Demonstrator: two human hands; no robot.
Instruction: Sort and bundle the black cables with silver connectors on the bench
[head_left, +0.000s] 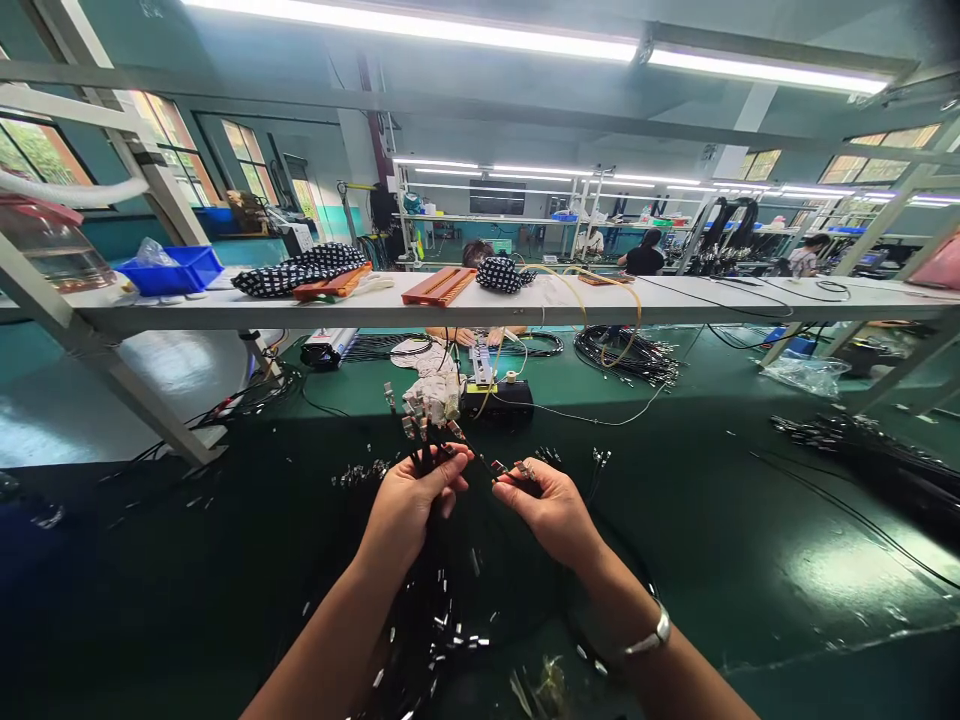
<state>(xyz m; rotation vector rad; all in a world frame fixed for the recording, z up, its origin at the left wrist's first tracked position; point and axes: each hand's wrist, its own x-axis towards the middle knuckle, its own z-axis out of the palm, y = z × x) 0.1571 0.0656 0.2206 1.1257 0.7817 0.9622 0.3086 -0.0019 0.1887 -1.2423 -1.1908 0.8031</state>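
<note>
Over the dark green tabletop (697, 500), mid-frame: a bunch of thin black cables with silver metal connector ends (424, 428), gripped in the left hand (416, 500), thumb pressed against the forefinger. Ends fan out above the fist, mostly pointing up, at uneven heights; boxy, shiny tips, dark sleeves below. Right hand (551, 505) just beside it, not touching the left, thumb and forefinger pinching a couple of black cable ends with small metallic tips (517, 470). A thin dark strand shows between the hands; can't tell which group it belongs to. Silver bracelet (651, 634) on right wrist. Below the hands, more small silver tips (454, 640) scattered over black, too dark to trace their cables. Beyond: black box-shaped device (514, 400), and right of it a coiled black cable bundle (626, 355). Far right, a long black cable bundle with silver ends (862, 460) lies flat.
</note>
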